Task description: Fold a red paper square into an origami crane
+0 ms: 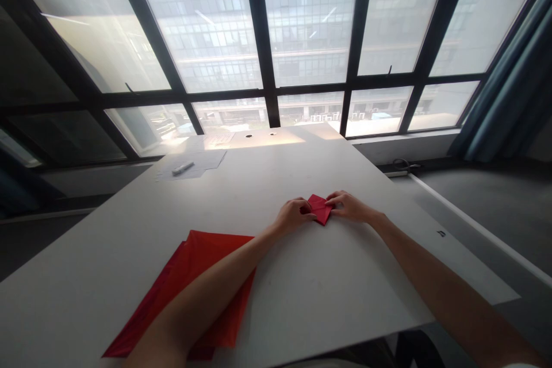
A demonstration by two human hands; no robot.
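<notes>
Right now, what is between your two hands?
In the head view, a small folded red paper lies on the white table between the left hand and the right hand. The fingers of both hands rest on its edges.

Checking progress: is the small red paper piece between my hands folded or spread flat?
Folded: the small red paper piece is a compact pointed shape, held by left hand and right hand.

The white desk (302, 299) has a small folded red paper (319, 209) lying flat near its middle. A stack of red sheets (202, 259) lies at the near left edge. Towards the far left corner lie white papers (202, 160) with a marker (183, 168) on them. Two small dark holes (249, 135) sit by the far edge.
</notes>
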